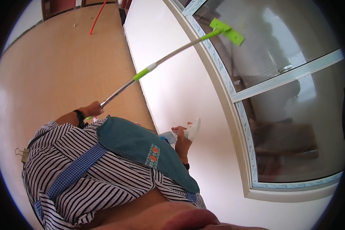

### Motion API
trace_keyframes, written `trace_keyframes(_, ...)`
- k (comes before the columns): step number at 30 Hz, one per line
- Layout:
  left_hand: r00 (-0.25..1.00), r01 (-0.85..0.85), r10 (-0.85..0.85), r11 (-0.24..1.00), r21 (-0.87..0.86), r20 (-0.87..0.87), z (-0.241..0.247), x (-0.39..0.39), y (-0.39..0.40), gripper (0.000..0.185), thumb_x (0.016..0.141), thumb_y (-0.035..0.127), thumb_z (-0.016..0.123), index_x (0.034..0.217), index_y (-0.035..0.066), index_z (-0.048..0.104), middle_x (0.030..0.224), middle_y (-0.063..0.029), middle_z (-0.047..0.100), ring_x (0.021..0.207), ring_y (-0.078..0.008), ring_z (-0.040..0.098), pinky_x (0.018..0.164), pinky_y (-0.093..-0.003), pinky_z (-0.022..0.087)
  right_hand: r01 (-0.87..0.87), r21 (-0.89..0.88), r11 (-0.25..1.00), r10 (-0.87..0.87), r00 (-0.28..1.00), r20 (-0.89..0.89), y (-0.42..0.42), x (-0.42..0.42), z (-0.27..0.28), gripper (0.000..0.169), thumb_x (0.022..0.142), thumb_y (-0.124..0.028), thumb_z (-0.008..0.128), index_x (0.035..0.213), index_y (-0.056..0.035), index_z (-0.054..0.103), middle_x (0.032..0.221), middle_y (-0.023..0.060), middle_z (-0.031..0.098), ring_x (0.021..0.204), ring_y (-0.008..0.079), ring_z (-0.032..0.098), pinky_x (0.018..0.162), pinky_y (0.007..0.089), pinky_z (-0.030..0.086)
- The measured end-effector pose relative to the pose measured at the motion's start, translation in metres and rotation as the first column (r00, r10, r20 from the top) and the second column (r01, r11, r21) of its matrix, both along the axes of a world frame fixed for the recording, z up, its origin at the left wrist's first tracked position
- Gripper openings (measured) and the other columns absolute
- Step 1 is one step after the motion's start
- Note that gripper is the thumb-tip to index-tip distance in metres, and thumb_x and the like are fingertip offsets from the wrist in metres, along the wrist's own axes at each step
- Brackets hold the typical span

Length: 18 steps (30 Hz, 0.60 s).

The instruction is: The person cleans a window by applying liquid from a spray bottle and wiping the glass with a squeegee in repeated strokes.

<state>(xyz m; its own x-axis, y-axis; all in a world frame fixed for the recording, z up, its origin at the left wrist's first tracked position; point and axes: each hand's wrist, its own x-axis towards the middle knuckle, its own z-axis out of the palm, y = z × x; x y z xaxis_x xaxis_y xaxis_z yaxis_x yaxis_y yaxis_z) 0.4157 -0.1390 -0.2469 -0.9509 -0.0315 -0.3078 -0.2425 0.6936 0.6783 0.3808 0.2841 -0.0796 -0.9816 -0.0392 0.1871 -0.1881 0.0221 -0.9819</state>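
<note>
My left hand (95,109) grips the metal pole (119,91) of a window squeegee with green fittings. The pole slants up and to the right across a white wall. Its flat green head (227,31) lies over the upper glass pane (264,37); whether it touches the glass I cannot tell. Lower down, close to the wall, my right hand (182,145) is wrapped around a clear spray bottle (170,135) with a white trigger head (194,128). Part of the bottle is hidden behind my teal apron (129,138).
The window frame (290,79) carries printed protective film and divides two panes; reflections blur what lies behind. A window ledge (241,161) juts around it. White wall (172,77) meets the tan floor (74,66). A red stick (97,19) slants over the floor far ahead.
</note>
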Motion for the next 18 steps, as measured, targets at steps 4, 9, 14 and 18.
trace_keyframes(4,0.998,-0.053,0.059,0.984,-0.168,0.030,-0.003,0.069,-0.009,0.018,0.076,0.020,0.056,0.078,0.006,0.067,0.074,-0.0228,0.062,0.070,-0.0385,0.061,0.065,-0.0425,0.050,0.011,0.044,0.999,-0.011,1.000,0.011,0.008,-0.001,-0.011,0.041,0.087,-0.005,0.052,0.122,0.0021,0.033,0.078,0.0095,0.064,0.076,0.0191,0.062,0.078,0.0333,0.047)
trace_keyframes(9,0.973,-0.175,0.208,0.947,-0.268,0.099,0.019,0.073,-0.007,0.016,0.075,0.017,0.055,0.074,0.007,0.067,0.077,-0.0230,0.062,0.074,-0.0390,0.061,0.067,-0.0450,0.049,-0.074,0.019,0.997,0.074,0.997,0.020,0.000,-0.016,-0.015,0.040,0.087,-0.006,0.052,0.121,0.0029,0.034,0.077,0.0096,0.064,0.075,0.0181,0.061,0.078,0.0324,0.047)
trace_keyframes(14,0.966,-0.256,0.245,0.875,-0.411,-0.081,0.036,0.052,-0.037,0.017,0.075,0.015,0.053,0.072,0.005,0.066,0.077,-0.0220,0.062,0.074,-0.0400,0.060,0.068,-0.0460,0.049,-0.145,0.027,0.989,0.145,0.989,0.017,-0.020,-0.024,-0.017,0.038,0.086,-0.005,0.051,0.120,0.0029,0.035,0.077,0.0099,0.064,0.076,0.0186,0.062,0.077,0.0323,0.047)
trace_keyframes(18,0.961,-0.274,0.259,0.832,-0.482,-0.098,0.037,0.044,-0.069,0.018,0.074,0.015,0.053,0.075,0.003,0.067,0.077,-0.0226,0.062,0.074,-0.0403,0.061,0.068,-0.0458,0.049,-0.212,0.047,0.976,0.211,0.977,0.016,-0.024,-0.028,-0.015,0.039,0.086,-0.006,0.051,0.120,0.0029,0.034,0.077,0.0101,0.064,0.076,0.0191,0.062,0.077,0.0321,0.047)
